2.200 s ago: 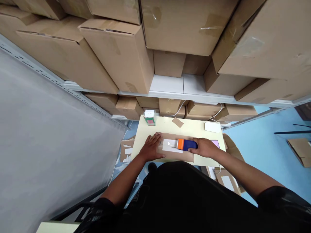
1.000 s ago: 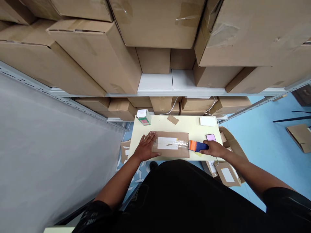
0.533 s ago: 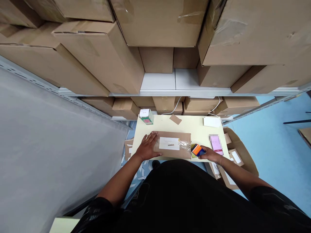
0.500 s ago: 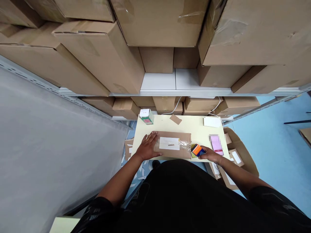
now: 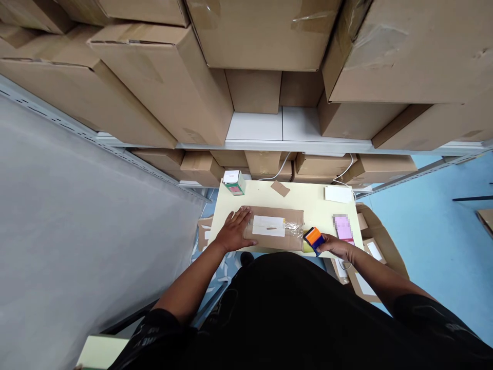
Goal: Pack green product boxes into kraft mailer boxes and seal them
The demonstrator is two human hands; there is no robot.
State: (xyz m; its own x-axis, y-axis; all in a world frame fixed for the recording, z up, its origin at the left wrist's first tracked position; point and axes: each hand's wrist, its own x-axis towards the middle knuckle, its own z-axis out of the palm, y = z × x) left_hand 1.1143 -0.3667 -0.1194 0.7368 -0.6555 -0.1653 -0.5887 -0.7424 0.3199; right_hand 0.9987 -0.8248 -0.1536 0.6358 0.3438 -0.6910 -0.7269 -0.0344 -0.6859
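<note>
A flat cardboard box (image 5: 275, 245) lies lengthwise on the pale table (image 5: 308, 195), with a white label and shiny clear tape at its right end. My left hand (image 5: 235, 231) is spread flat over the box's left end, fingers apart. At the right end, my right hand (image 5: 334, 245) is closed on a blue-and-orange tape dispenser (image 5: 316, 240), held tilted beside the box. Something yellow shows between the dispenser and the box; I cannot make out whether it belongs to the dispenser.
A green-and-white carton (image 5: 234, 183), a cardboard scrap (image 5: 280, 188), a white device (image 5: 338, 194) with a cable and a phone (image 5: 342, 227) are on the table. Beside it stands a large open carton (image 5: 389, 252) of packages. Shelves (image 5: 254, 126) of boxes rise behind; a wall (image 5: 69, 205) is left.
My right hand has turned the tape dispenser, so its orange part points more upward and its blue side shows more. My left hand stays on the box. The view has shifted slightly.
</note>
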